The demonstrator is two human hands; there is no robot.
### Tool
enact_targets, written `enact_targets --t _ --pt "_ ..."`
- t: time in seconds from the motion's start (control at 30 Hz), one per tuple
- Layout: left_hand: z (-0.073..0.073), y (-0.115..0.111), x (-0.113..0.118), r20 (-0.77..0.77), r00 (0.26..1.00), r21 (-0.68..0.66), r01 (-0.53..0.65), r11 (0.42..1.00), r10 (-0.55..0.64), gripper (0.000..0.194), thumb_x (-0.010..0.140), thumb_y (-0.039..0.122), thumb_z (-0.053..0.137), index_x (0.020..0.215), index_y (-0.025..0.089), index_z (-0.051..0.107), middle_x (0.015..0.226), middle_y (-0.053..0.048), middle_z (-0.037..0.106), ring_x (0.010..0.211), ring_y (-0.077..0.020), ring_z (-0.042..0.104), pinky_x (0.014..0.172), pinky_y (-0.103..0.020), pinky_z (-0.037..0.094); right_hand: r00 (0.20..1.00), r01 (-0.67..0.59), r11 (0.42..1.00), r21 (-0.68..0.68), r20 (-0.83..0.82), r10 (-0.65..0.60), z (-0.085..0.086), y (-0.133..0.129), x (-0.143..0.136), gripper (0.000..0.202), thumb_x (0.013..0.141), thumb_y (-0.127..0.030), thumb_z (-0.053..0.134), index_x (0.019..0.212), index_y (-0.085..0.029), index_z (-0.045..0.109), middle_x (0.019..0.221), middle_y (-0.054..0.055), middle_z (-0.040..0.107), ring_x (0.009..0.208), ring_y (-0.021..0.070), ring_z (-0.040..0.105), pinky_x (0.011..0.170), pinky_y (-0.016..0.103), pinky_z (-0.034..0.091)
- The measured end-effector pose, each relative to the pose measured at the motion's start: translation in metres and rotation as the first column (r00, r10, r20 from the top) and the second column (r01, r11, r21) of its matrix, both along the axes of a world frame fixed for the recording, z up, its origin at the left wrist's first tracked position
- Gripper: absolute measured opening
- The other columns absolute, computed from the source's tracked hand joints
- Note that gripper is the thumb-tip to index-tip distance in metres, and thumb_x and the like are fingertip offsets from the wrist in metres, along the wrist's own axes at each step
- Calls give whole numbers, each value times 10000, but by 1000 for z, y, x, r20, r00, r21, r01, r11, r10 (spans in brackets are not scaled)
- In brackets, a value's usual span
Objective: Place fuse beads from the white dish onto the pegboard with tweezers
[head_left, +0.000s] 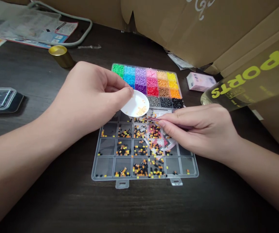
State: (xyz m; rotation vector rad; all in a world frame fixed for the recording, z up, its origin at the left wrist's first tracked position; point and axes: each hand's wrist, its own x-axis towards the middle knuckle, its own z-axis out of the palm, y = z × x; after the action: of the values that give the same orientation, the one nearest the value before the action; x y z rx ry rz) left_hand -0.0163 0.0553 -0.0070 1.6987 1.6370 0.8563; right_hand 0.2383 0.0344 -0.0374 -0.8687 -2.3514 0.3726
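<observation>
Above the stiff-looking plastic case point(109, 178), the left hand point(90, 100), fingers closed, pinches the light-looking white dish point(130, 105) by its rim, the best hold. The right hand point(200, 129), closed, grips tweezers point(154, 119) near the dish's tiny, probably slippery beads point(141, 111).

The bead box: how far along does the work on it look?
Looks done: visible compartments of the upper tray appear filled by colour.

In hand: the left hand holds a white dish of pale beads; the right hand grips a slim tool.

Apparently left: mixed black, orange and yellow beads scattered across the clear lid.
</observation>
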Motion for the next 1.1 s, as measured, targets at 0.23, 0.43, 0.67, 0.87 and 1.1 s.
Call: enact_targets --t 0.23,0.43,0.67,0.87,1.1 --pt "1 0 -2 -17 1000 -10 14 1000 -14 223 906 255 756 778 156 910 462 57 558 582 -78 502 552 -244 250 995 90 995 39 -45 -88 7 -7 -2 235 1041 -113 800 884 -246 912 734 -5 853 588 142 770 495 246 560" --pt "1 0 0 -57 998 -22 20 1000 -21 207 930 214 762 800 136 904 528 41 596 625 -99 506 622 -279 326 964 210 975 70 -178 -195 12 -12 -19 257 1047 -126 804 867 -272 914 719 -11 844 587 143 759 528 252 598" --pt "1 1 -1 -85 996 -21 21 1000 -23 210 910 251 744 794 169 899 576 26 632 602 -119 487 612 -287 310 962 200 979 41 -200 -188 6 -5 -13 227 988 -86 854 962 -289 952 841 -13 906 613 156 799 532 248 623" --pt "1 2 0 -77 997 -51 -3 999 -1 208 891 278 747 820 165 906 546 19 637 574 -119 511 570 -270 321 968 198 980 22 -161 -192 7 -4 -2 208 977 -100 852 964 -279 958 750 -15 874 515 124 712 449 228 533" --pt "-4 4 -1 -23 1000 -38 8 999 -9 194 956 268 777 841 192 914 589 19 706 544 -112 521 560 -258 406 990 113 987 -110 -77 -122 3 -4 -8 263 1009 -132 803 795 -229 921 727 9 859 588 159 783 492 229 573"
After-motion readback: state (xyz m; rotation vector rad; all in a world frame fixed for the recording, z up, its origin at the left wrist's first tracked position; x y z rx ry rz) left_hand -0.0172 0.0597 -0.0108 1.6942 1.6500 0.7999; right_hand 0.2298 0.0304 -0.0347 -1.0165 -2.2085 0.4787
